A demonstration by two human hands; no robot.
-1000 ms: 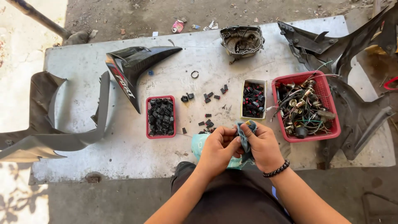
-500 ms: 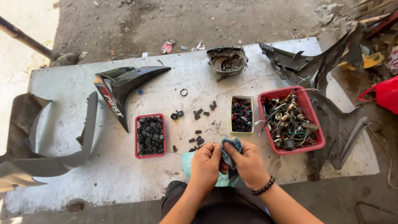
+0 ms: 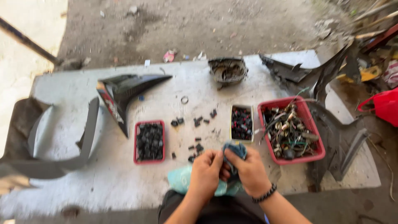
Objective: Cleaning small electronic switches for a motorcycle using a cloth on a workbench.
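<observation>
Both hands meet at the near edge of the pale tabletop [image 3: 103,182], working one dark blue cloth [image 3: 234,150] between them. The left hand [image 3: 206,171] has its grip closed on the lower left of the cloth, fingers curled in toward the palm, while the right hand [image 3: 250,170], with a black beaded bracelet [image 3: 265,194] at the wrist, has its grip closed round the right side and bunches the fabric so that its top pokes up above the knuckles. Whether anything small is wrapped inside the cloth cannot be told. Just under the hands, partly hidden by them, lies a light turquoise rag or bag [image 3: 181,180]. Loose small black parts [image 3: 198,121] are scattered on the tabletop just beyond the hands. To the left of these stands a small red tray [image 3: 149,141] filled with black pieces; to the right a narrow cream box [image 3: 241,123] holds dark and reddish pieces, and beside it a larger red basket [image 3: 292,130] is heaped with wires and connectors. Farther back sit a black pointed fairing panel [image 3: 126,91], a small ring [image 3: 184,99] and a round grey housing [image 3: 227,70]. A grey curved body panel [image 3: 49,161] lies at the left end, with more dark panels [image 3: 327,79] at the right
</observation>
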